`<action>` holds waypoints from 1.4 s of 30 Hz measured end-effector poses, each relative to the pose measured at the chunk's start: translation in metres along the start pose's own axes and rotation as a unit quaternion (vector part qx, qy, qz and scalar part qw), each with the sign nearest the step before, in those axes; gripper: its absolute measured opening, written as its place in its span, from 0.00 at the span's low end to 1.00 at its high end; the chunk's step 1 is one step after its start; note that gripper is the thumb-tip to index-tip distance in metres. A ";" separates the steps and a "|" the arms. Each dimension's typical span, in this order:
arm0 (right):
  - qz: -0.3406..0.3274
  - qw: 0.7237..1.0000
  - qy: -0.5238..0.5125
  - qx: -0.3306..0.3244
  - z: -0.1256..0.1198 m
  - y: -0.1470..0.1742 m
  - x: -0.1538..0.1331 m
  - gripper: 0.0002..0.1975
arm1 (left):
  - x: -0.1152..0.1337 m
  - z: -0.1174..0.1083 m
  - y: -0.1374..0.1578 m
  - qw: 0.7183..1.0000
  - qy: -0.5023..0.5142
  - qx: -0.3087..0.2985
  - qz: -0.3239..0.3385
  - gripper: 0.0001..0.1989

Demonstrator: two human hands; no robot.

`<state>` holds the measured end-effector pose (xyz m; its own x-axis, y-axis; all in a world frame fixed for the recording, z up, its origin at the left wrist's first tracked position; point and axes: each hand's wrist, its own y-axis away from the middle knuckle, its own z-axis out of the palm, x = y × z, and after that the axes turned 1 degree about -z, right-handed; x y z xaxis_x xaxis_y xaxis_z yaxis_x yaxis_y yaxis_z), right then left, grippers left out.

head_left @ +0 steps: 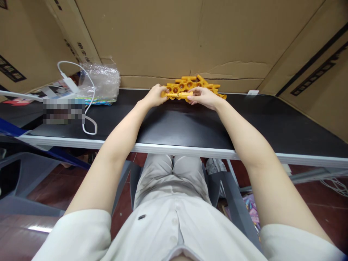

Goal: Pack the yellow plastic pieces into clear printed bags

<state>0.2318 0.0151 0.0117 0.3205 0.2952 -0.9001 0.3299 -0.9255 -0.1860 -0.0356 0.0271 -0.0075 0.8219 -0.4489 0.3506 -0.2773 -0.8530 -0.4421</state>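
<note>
The left hand [157, 96] pinches a ridged yellow piece [172, 95]; the right hand [203, 97] grips a smoother yellow piece [185, 95] — they line up end to end between the hands, whether joined I cannot tell. Just beyond both hands — on the black tabletop [185, 125] — lie heaped yellow parts [181, 86]. Clear plastic packaging [106, 81] sits left of the left hand.
</note>
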 end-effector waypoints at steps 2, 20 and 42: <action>-0.004 1.000 -0.010 -0.003 -0.002 0.002 0.000 0.17 | 0.002 -0.002 0.000 1.000 -0.005 -0.004 0.004 0.16; 0.113 0.993 -0.028 -0.036 0.007 0.002 -0.002 0.39 | 0.015 -0.002 0.005 1.000 0.007 -0.003 0.015 0.17; 0.072 0.996 -0.039 -0.038 -0.005 0.008 -0.011 0.25 | 0.015 -0.002 0.005 1.000 0.023 0.019 0.003 0.16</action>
<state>0.2355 0.0056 0.0221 0.3005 0.1392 -0.9436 0.3523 -0.9355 -0.0258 -0.0260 0.0156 -0.0025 0.7968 -0.4661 0.3847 -0.2625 -0.8403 -0.4743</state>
